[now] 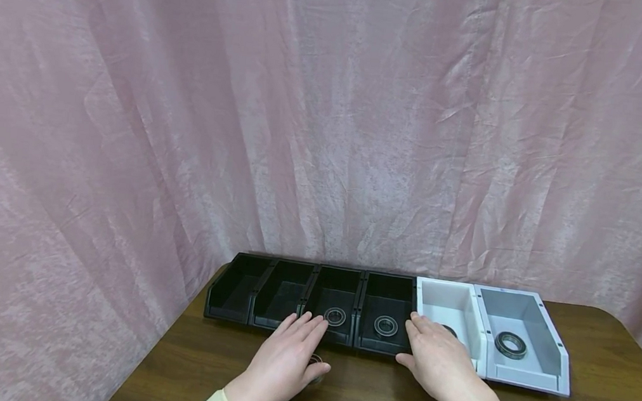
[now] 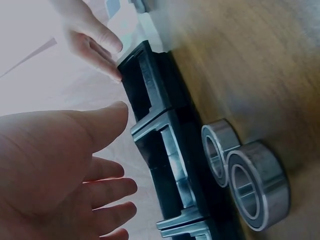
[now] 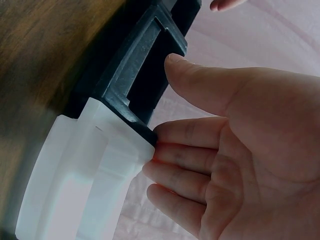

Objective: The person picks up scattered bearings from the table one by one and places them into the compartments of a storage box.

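Note:
My left hand (image 1: pixel 287 357) hovers palm down in front of the row of black bins, fingers straight and holding nothing. On the wooden table beneath it stand two ball bearings, a nearer bearing (image 2: pixel 257 185) and a slimmer bearing (image 2: pixel 220 150), side by side; the hand mostly covers them in the head view. My right hand (image 1: pixel 439 357), fingers extended and grasping nothing, is over the front where the last black bin (image 1: pixel 388 289) meets the white bin (image 1: pixel 444 294). Its fingertips are right at that edge. One bearing (image 1: pixel 386 326) lies in the last black bin, another bearing (image 1: pixel 335 317) in the black bin beside it.
Several black bins run leftward along the table's back, the leftmost bin (image 1: pixel 239 286) near the table's left edge. A grey bin (image 1: pixel 536 366) with a larger bearing (image 1: pixel 511 345) ends the row. The right hand partly hides a bearing (image 1: pixel 450 330) in the white bin. Pink curtain (image 1: pixel 361 134) hangs behind.

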`<state>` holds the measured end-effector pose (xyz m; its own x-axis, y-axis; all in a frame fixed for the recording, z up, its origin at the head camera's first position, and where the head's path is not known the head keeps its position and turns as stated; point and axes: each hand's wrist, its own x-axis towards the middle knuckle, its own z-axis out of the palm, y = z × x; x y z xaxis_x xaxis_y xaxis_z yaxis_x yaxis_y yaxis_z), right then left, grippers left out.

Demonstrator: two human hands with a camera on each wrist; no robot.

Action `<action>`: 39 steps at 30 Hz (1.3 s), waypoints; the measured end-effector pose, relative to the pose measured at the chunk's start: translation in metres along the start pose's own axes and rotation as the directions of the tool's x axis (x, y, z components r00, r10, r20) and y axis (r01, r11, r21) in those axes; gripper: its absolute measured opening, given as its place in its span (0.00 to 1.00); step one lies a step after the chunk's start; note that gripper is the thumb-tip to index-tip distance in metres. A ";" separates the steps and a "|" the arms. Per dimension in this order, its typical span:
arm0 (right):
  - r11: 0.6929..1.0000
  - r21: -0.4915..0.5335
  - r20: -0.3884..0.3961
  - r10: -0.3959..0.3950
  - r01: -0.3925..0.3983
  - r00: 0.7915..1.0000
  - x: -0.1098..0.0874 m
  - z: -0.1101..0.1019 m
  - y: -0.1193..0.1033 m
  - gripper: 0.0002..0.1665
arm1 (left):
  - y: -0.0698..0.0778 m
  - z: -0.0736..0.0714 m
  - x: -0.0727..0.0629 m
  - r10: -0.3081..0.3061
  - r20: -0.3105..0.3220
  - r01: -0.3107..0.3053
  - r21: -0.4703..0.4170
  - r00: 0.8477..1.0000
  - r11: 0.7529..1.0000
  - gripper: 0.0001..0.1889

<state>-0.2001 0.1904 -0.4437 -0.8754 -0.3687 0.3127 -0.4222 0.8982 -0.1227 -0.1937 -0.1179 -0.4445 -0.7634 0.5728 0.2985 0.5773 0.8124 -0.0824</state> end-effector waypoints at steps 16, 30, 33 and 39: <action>1.000 -0.008 -0.018 -0.012 0.012 1.000 -0.001 0.001 -0.001 0.37 | 0.002 0.005 -0.015 -0.008 0.148 0.018 -0.066 0.989 0.998 0.37; 1.000 -0.017 -0.003 -0.005 0.004 1.000 0.000 0.001 -0.001 0.37 | 0.000 0.013 -0.021 -0.011 0.168 0.018 -0.041 0.986 0.999 0.36; 1.000 -0.012 -0.001 -0.004 0.004 1.000 0.000 0.001 -0.001 0.37 | -0.001 0.015 -0.021 -0.021 0.180 0.027 -0.034 0.983 0.999 0.36; 1.000 0.003 0.011 -0.001 0.001 1.000 0.000 0.001 -0.001 0.37 | -0.003 0.020 -0.021 -0.025 0.196 0.028 -0.012 0.980 1.000 0.35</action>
<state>-0.1999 0.1891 -0.4441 -0.8776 -0.3718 0.3025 -0.4233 0.8973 -0.1252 -0.1847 -0.1299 -0.4692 -0.8194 0.5630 0.1083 0.5596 0.8264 -0.0624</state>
